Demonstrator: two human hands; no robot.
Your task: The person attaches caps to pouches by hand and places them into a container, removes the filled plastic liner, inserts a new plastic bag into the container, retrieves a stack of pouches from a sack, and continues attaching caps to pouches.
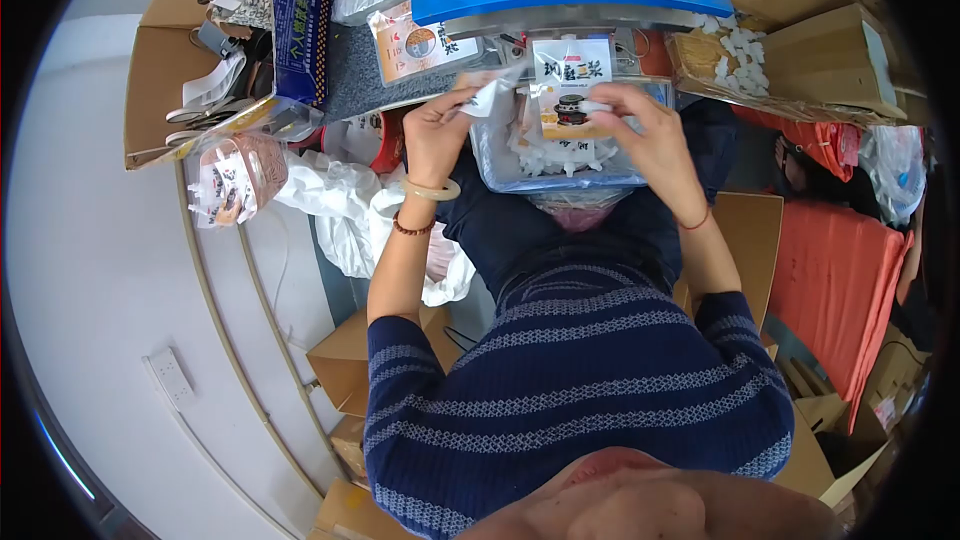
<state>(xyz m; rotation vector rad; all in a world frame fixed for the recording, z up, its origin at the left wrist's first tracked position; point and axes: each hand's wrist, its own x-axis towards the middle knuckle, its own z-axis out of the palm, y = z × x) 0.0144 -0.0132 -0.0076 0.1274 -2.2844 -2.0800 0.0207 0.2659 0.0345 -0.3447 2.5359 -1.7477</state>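
My left hand (437, 135) is closed on the edge of a white plastic pouch (492, 98), which is tilted and partly blurred. My right hand (655, 140) pinches a small white plastic piece (597, 107), its exact kind unclear, over a printed pouch (558, 75). That pouch has dark lettering and a picture of a dark stone mill. Below both hands a bluish plastic bin (500, 180) rests at my lap, with more pouches and white plastic pieces inside. Another printed pouch (418, 40) with an orange picture lies on the bench, beyond my left hand.
A blue press plate (570, 2) with springs overhangs the bench just beyond the bin. Small white plastic pieces (740, 58) fill a box at the right. Left are a cardboard box (150, 90) of tools and a filled bag (238, 180). Red cushioning (835, 290) stands right.
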